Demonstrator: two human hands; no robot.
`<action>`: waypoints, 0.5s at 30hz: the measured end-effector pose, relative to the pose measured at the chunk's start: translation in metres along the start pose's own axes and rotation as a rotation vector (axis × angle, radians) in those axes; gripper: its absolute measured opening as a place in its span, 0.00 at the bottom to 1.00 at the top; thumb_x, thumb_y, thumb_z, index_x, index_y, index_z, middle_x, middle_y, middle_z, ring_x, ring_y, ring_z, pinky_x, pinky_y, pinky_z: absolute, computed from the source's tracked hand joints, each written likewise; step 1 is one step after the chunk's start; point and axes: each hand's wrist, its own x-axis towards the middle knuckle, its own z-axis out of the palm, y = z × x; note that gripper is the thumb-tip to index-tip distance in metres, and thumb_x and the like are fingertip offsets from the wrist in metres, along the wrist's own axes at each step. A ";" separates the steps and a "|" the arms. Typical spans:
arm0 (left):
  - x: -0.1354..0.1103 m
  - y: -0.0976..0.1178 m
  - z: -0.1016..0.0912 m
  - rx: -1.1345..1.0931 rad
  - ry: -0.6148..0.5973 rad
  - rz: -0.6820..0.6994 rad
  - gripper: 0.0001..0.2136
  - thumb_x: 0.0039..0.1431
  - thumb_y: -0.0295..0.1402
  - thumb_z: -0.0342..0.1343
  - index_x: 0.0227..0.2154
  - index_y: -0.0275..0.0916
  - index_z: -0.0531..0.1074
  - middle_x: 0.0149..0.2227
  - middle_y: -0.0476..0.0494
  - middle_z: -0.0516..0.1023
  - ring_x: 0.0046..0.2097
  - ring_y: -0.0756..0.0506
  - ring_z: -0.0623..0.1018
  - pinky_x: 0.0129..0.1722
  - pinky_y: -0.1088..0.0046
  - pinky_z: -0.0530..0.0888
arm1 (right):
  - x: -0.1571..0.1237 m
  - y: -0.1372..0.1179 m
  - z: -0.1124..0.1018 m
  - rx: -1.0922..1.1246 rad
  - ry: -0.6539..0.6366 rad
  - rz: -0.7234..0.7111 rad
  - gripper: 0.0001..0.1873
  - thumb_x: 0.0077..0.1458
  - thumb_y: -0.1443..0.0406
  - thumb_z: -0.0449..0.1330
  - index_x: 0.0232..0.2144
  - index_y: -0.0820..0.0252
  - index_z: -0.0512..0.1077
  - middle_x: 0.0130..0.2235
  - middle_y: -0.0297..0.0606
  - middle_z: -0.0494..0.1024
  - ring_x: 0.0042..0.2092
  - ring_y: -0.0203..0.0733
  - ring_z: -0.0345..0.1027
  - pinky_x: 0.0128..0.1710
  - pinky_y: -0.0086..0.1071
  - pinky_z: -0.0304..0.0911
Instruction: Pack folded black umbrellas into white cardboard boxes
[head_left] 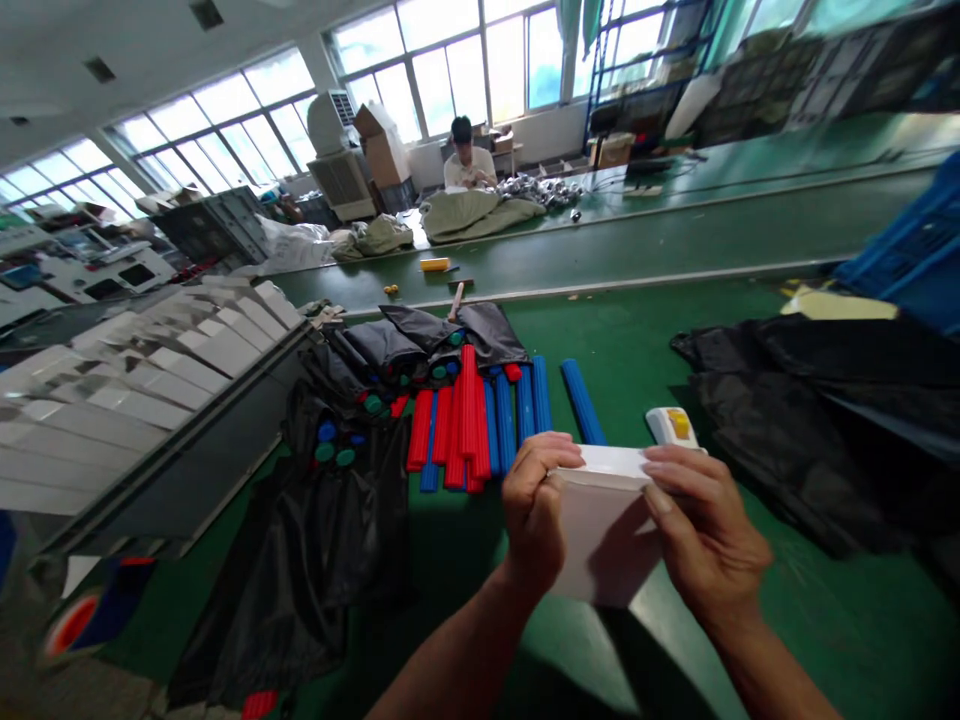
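Both of my hands hold a small white cardboard box (604, 520) just above the green table (645, 350). My left hand (534, 510) grips its left side with fingers curled over the top edge. My right hand (701, 530) clasps the right side, its fingers laid across the top. Just behind the box lies a white tool with a yellow button (673, 426). A row of red rods (457, 420) and blue rods (525, 405) lies on the table beyond my left hand.
Black bags (315, 520) with green and blue caps sprawl at left, another black bag (825, 400) at right. Stacked flat white boxes (135, 390) fill the left. A blue crate (915, 250) stands far right. A person (469, 160) sits at the far table.
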 end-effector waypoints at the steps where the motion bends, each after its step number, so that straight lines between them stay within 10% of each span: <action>1: -0.001 -0.002 -0.003 0.013 -0.031 0.058 0.11 0.55 0.27 0.46 0.34 0.38 0.74 0.39 0.42 0.75 0.48 0.41 0.73 0.52 0.58 0.68 | 0.000 0.000 -0.001 -0.034 -0.015 -0.026 0.13 0.56 0.71 0.58 0.43 0.55 0.74 0.46 0.42 0.73 0.47 0.47 0.68 0.49 0.45 0.62; 15: 0.003 -0.018 0.000 0.265 -0.086 0.390 0.12 0.55 0.26 0.53 0.43 0.39 0.66 0.42 0.39 0.74 0.48 0.40 0.75 0.48 0.52 0.73 | -0.001 0.006 0.006 -0.374 -0.015 -0.314 0.23 0.49 0.69 0.67 0.49 0.51 0.72 0.43 0.39 0.73 0.50 0.54 0.65 0.49 0.49 0.64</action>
